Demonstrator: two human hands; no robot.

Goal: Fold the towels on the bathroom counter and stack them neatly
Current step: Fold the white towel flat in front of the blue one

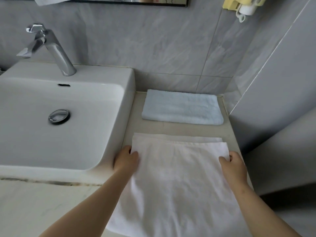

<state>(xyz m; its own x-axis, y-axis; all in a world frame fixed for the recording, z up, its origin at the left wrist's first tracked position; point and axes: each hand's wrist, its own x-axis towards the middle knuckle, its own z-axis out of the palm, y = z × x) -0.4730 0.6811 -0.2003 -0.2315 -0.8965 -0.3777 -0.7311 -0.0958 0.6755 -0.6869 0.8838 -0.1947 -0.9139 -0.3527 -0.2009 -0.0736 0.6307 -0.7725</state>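
Note:
A large white towel (179,182) lies spread on the beige counter (171,129), doubled over so two edges show at its far end, and it hangs over the counter's near edge. My left hand (125,159) pinches its far left corner, thumb on top. At the far right corner my right hand (234,164) pinches the towel the same way. A folded pale blue towel (182,107) lies flat at the back of the counter by the wall, apart from both hands.
A white sink basin (59,117) with a chrome faucet (51,48) fills the left, its side right against my left hand. Grey tiled walls close the back and right. A mirror's lower edge (119,1) and a yellow holder (242,6) hang above.

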